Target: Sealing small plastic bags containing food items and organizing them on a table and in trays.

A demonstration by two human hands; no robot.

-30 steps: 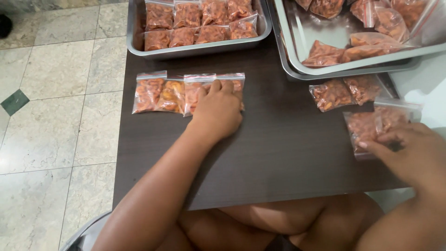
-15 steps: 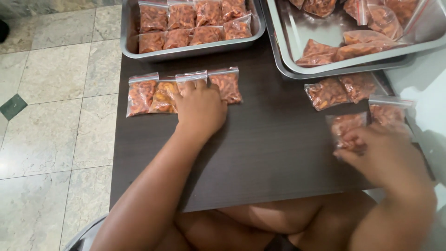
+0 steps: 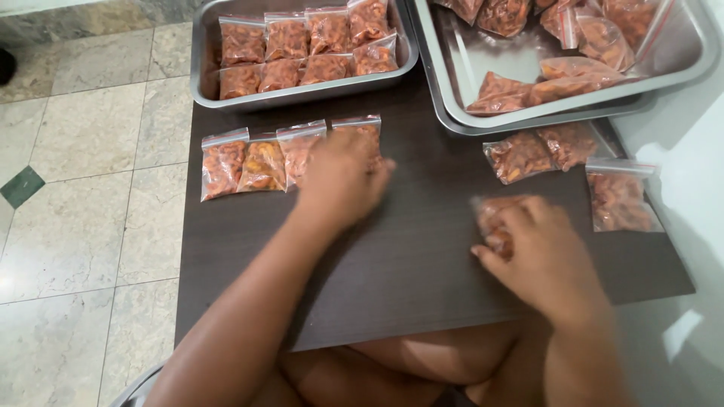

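Clear plastic pouches (image 3: pixel 260 160) of reddish-orange filling lie in a row on the dark wood-grain table (image 3: pixel 407 256). Left hand (image 3: pixel 343 181) presses flat, fingers spread, on the row's right end. Right hand (image 3: pixel 539 252) curls over another crinkled pouch (image 3: pixel 494 215) nearer the table's middle.

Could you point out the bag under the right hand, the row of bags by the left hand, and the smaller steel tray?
bag (image 3: pixel 492 215), head view, its uncovered left end.
row of bags (image 3: pixel 260 160), head view, second bag's middle.
smaller steel tray (image 3: pixel 202 84), head view, left rim.
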